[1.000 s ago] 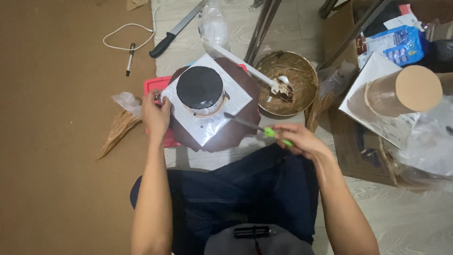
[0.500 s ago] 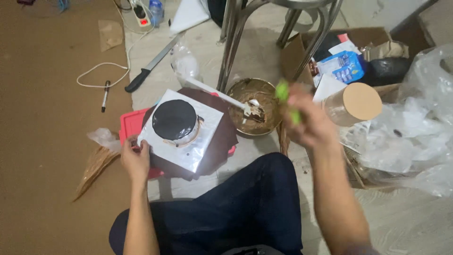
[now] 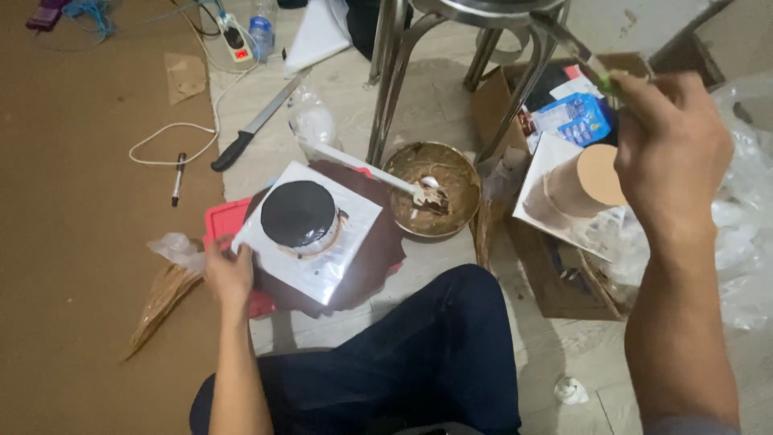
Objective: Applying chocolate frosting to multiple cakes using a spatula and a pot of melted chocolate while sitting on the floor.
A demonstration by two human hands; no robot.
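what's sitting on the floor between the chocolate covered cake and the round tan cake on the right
In the head view, a metal bowl smeared with chocolate lies between the dark cake and the tan cake, with a white spatula resting in it.

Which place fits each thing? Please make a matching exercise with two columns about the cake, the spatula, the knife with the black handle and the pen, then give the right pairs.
Things:
1. dark round cake
2. white spatula
3. black-handled knife
4. pen

Places:
a. on the brown mat, by the white cable
b. on the silver board, near the left hand
c. on the pale floor, beside a clear bag
d. resting in the brown bowl

Pairs: 1-b, 2-d, 3-c, 4-a
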